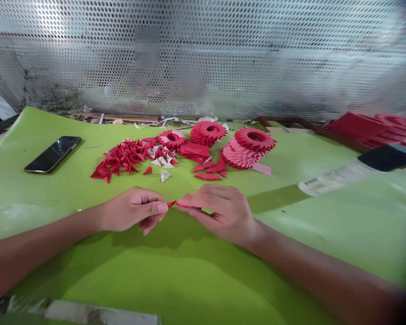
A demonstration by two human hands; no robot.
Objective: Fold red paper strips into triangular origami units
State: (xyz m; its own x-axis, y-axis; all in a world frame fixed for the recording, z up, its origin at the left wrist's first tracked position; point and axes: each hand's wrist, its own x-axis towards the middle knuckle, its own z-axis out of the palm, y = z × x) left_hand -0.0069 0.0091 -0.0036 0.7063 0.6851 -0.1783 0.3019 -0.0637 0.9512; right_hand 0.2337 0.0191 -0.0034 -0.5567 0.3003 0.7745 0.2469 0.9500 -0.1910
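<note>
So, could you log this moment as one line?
left hand: pinches red paper piece | right hand: pinches same piece | nearby: folded red paper triangles, paper rings, smartphone | surface: green sheet

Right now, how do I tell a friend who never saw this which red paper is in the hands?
Find the big green sheet and the heaps of folded red paper on it. In front of the heaps, the left hand and right hand nearly meet. Pinched between their fingers is a small red paper piece, the only red piece held up off the sheet.
</note>
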